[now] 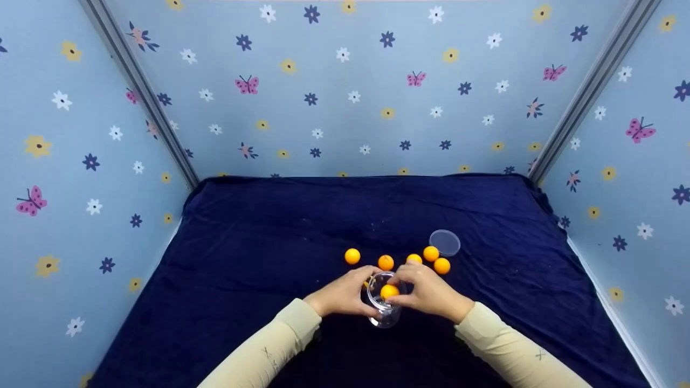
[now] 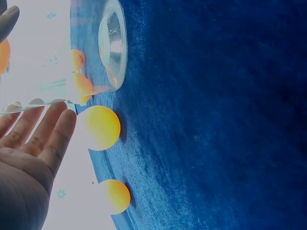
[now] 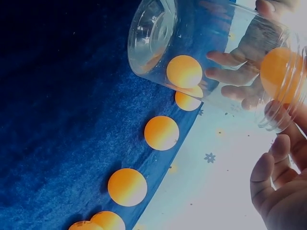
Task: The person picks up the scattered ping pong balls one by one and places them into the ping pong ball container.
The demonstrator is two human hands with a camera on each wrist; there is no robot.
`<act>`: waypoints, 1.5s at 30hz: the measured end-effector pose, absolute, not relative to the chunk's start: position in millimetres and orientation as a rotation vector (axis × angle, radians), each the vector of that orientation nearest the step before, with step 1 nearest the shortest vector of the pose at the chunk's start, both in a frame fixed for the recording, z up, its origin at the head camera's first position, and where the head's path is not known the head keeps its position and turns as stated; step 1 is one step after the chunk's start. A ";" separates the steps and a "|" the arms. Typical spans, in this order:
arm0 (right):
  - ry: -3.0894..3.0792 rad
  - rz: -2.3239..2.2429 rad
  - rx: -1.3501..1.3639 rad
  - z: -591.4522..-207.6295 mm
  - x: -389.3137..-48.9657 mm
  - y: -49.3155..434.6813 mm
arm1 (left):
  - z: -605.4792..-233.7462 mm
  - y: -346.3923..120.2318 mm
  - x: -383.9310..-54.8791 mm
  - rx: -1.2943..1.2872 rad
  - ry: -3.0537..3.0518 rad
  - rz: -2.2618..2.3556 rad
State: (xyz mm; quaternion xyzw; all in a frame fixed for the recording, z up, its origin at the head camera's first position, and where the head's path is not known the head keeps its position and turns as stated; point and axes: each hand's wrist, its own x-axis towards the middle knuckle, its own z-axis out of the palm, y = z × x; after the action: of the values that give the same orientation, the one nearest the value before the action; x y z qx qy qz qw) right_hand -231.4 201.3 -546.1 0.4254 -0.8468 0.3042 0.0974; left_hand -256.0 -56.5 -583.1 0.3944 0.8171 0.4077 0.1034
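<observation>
- Flowered walls (image 1: pixel 345 121) flank your blue surface (image 1: pixel 269 226).
- Left hand (image 1: pixel 344 293): your fingers curve round the jar (image 1: pixel 386 319).
- Right hand (image 1: pixel 431 291): fingers pinch a ball (image 1: pixel 389 291) at its mouth.
- Other balls (image 1: pixel 385 262) and the lid (image 1: pixel 446 242) lie beyond.

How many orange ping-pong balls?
7: one ball in the right hand at the clear jar, one beside it near the left hand, five beyond on the navy cloth. More could be hidden.
</observation>
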 end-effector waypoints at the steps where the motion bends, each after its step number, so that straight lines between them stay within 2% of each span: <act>1: -2.519 0.889 1.259 -545.4 -231.4 201.3 | -583.4 -56.3 -256.2 1.168 2.414 1.203; 24: -2.379 1.012 1.282 -543.4 -233.6 201.4 | -584.2 -56.1 -256.0 1.150 2.408 1.202; 45: -2.253 1.033 1.107 -538.1 -248.0 212.2 | -584.6 -56.6 -255.8 1.152 2.386 1.228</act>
State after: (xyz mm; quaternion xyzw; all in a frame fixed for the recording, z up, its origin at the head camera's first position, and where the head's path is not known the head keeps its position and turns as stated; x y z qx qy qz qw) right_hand -248.0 212.2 -538.1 0.3986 -0.8112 0.3718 0.2119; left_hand -255.8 -56.6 -584.6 0.3921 0.8120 0.4180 0.1105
